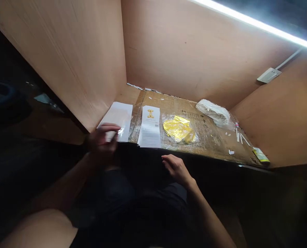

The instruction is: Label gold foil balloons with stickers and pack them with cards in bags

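Note:
My left hand [105, 137] is over the near edge of a stack of white sheets [122, 113] at the left of the bench. Its fingers bend toward the thumb in a pinch. A shiny glint shows by the fingertips, but what they hold is too unclear to name. My right hand [178, 168] hangs in front of the bench edge, fingers loosely curled and apart from the thumb, with nothing visible in it. Between the hands lies a pile of printed leaflets [150, 129] with a gold emblem. Right of it is a clear plastic bag with gold-yellow foil pieces [178, 128].
Flattened cardboard [207, 137] covers the bench between wooden panels. A white wrapped bundle [213, 110] lies at the back right. Nearer are thin white sticks [238, 136], paper scraps [231, 152] and a yellow-white packet [260, 155]. A strip light [257, 23] shines above.

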The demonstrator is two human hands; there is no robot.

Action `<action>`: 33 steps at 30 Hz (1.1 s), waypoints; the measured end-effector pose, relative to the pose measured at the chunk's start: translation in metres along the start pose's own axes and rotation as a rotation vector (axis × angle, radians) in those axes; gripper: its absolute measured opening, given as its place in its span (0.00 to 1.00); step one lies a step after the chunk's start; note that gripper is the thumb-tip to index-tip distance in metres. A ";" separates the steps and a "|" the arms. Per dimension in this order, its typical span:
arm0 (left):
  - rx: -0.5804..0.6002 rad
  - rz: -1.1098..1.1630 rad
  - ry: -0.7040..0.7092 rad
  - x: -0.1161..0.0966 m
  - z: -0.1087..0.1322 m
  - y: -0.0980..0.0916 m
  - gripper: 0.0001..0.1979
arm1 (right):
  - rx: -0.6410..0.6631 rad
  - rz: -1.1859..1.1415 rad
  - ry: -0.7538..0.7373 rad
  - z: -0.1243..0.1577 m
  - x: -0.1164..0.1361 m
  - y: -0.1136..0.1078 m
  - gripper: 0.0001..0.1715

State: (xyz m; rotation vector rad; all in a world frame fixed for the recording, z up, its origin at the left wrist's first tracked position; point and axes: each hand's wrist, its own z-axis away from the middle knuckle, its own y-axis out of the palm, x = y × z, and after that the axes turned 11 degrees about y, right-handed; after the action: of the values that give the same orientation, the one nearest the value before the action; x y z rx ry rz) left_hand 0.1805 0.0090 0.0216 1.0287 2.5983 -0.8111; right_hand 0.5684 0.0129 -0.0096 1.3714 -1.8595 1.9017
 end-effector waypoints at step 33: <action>1.184 -0.419 -0.242 -0.049 -0.057 0.152 0.16 | -0.023 -1.250 0.710 0.024 -0.026 0.039 0.41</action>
State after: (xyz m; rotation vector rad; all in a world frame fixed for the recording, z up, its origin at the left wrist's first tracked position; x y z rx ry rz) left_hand 0.3198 0.1059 0.0255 0.4596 2.0016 -2.5218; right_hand 0.5690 -0.0043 -0.0592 1.1289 -0.4297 1.3227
